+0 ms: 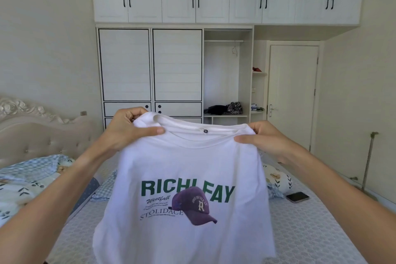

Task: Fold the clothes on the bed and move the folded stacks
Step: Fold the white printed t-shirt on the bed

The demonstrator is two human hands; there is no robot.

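Both hands, left hand (124, 126) and right hand (267, 137), pinch the T-shirt (188, 178) at its shoulders with curled fingers (154, 130), letting it hang straight above the bed (310, 221) for folding.

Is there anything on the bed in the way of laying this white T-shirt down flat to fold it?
Nothing visible blocks it. Both hands, left hand and right hand, hold the T-shirt up by its shoulders. The phone lies off to the right on the bed, but the shirt hides the mattress directly below.

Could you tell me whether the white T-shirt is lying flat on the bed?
No, both hands hold the T-shirt up by its shoulders above the bed.
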